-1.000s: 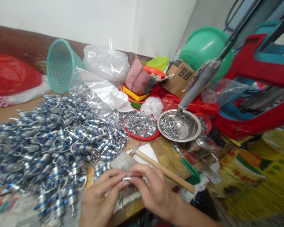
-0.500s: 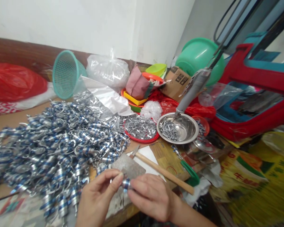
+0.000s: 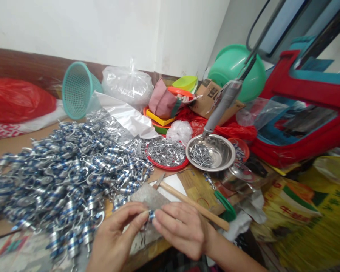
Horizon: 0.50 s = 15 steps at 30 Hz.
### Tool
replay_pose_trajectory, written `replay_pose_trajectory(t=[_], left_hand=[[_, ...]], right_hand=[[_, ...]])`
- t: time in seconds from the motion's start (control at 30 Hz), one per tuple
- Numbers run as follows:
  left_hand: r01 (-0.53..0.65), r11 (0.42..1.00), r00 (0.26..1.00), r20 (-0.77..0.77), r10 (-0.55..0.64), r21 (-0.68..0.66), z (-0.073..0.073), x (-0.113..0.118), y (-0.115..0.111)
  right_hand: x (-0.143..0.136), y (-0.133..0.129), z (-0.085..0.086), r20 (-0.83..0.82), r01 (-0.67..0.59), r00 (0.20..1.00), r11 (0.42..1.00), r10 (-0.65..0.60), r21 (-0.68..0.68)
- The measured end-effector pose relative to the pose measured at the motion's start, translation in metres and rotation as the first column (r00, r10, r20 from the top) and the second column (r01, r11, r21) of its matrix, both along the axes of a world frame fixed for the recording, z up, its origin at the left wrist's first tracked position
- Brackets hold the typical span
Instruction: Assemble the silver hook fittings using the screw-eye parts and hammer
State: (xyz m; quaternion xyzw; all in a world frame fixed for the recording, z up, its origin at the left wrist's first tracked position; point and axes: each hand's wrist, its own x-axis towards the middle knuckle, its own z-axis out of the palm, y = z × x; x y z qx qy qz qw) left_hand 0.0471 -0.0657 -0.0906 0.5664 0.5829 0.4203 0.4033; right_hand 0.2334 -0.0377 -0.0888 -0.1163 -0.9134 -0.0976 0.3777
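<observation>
A small blue-and-silver metal cylinder (image 3: 151,215) is pinched between my two hands above the front edge of the bench. My left hand (image 3: 119,232) grips its left end with thumb and forefinger. Curled fingers of my right hand (image 3: 183,228) close on the other end, so most of the piece is hidden. Just behind the hands lies a flat grey metal plate (image 3: 149,195). A hammer with a wooden handle (image 3: 195,206) rests beside it. To the left spreads a large heap of similar blue-and-silver pieces with hooks (image 3: 73,170).
A red tray of small metal parts (image 3: 168,153) and a steel bowl of pins (image 3: 211,153) stand behind the plate. A grey handheld tool (image 3: 222,107) hangs over the bowl. At the back are a teal basket (image 3: 78,90) and a green basin (image 3: 238,71).
Both hands have drawn slightly closer together around the cylinder, covering more of it. The hanging grey tool has swung a little to the left.
</observation>
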Motion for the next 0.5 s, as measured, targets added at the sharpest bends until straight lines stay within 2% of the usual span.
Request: replay_pose_trajectory(t=[0.1,0.23,0.37,0.5], left_hand=[[0.036,0.996,0.998,0.054,-0.032,-0.076,0.000,-0.003,0.003],[0.034,0.983,0.987,0.158,-0.005,-0.180,-0.004,-0.004,0.003],[-0.019,0.987,0.984,0.172,0.047,-0.161,-0.010,-0.001,-0.003],[-0.059,0.990,0.973,0.213,0.086,-0.130,-0.011,0.001,-0.006]], right_hand=[[-0.002,-0.002,-0.001,-0.025,0.015,1.000,0.999,-0.016,-0.047],[-0.004,-0.003,-0.005,-0.052,0.037,0.998,0.991,-0.044,-0.126],[-0.003,-0.001,-0.011,-0.044,-0.004,0.999,0.992,-0.001,-0.125],[-0.001,-0.002,-0.017,-0.084,-0.028,0.996,0.980,0.011,-0.195]])
